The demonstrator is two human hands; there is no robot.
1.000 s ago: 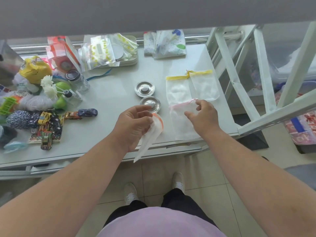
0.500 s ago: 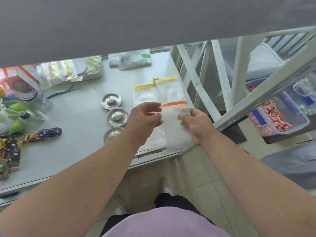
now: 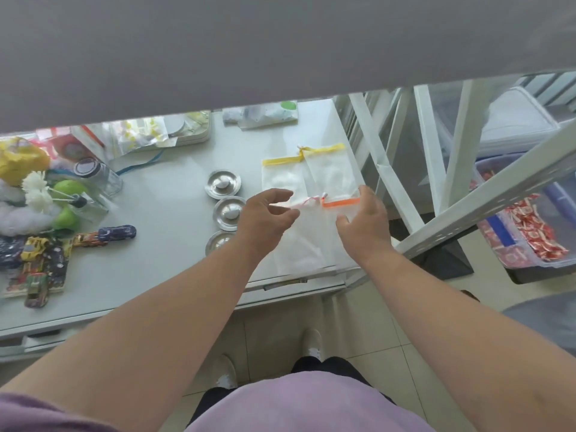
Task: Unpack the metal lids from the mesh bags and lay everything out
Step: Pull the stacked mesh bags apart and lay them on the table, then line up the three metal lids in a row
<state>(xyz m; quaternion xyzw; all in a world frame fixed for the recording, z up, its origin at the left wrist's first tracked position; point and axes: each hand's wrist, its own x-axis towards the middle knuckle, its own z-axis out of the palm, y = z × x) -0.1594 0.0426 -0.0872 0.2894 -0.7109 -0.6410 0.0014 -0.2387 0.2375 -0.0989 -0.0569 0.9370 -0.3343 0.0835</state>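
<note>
Three round metal lids [image 3: 223, 184] [image 3: 229, 212] [image 3: 219, 243] lie in a column on the white table [image 3: 174, 194]. To their right lie two flat yellow-trimmed mesh bags [image 3: 282, 179] [image 3: 332, 173]. In front of those, a pink-trimmed mesh bag [image 3: 299, 241] and an orange-trimmed mesh bag [image 3: 341, 202] lie side by side. My left hand [image 3: 268, 219] hovers over the pink-trimmed bag with fingers apart and partly hides the nearest lid. My right hand [image 3: 364, 227] is spread over the orange-trimmed bag, its thumb at the right end of the trim.
Toy cars [image 3: 118, 233], a glass jar [image 3: 96, 176], green fruit [image 3: 67, 190], white flowers [image 3: 37, 190] and a yellow bag [image 3: 21, 159] crowd the table's left. A tray of zip bags [image 3: 187, 132] stands at the back. A white metal frame [image 3: 386, 188] and a bin of red packets [image 3: 530, 235] are at right.
The orange-trimmed bag, held up between both hands half a second ago, now lies on the table beside the pink-trimmed one. Both hands have opened. A third lid lies in the column.
</note>
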